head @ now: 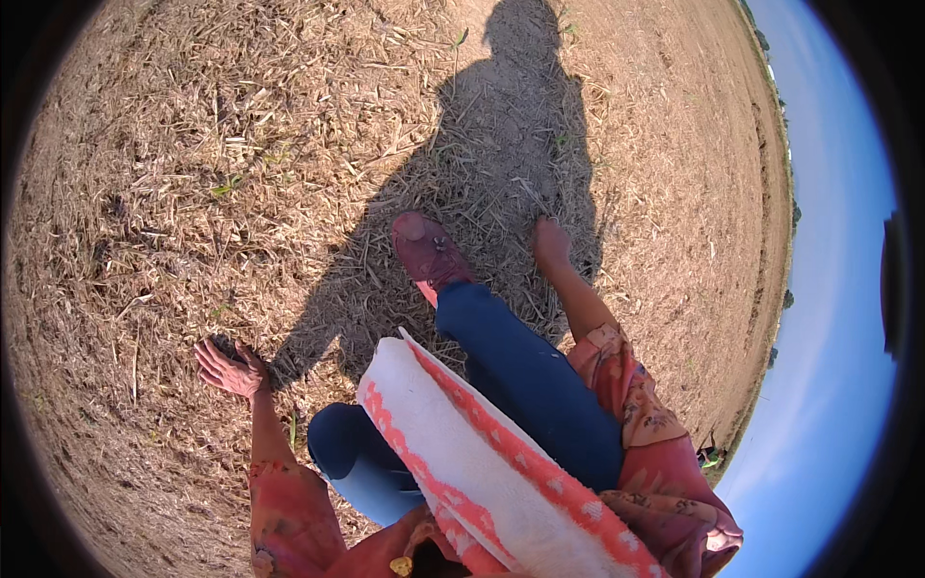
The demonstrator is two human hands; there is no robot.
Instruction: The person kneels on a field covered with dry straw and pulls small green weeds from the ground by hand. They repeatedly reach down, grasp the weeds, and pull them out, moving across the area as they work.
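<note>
My left hand (pixel 230 367) is spread over the straw-strewn soil (pixel 181 289), palm down and fingers apart, with nothing seen in it. On the other side, my right hand (pixel 552 243) reaches down to the shaded ground with its fingers curled. Loose dry straw (pixel 531 191) lies just beyond its knuckles. Its fingertips are hidden, so I cannot tell whether it grips any stalks. Between the hands, a dark red shoe (pixel 428 249) is planted on the straw below a raised leg in blue trousers (pixel 535 383). The other knee (pixel 340 433) is bent low.
A white and coral towel (pixel 462 433) hangs down in front of me. Small green plants (pixel 227 186) poke through the straw. My shadow (pixel 506 115) stretches ahead over the soil. A small green and dark shape (pixel 710 456) is far off near the field's edge, too small to identify.
</note>
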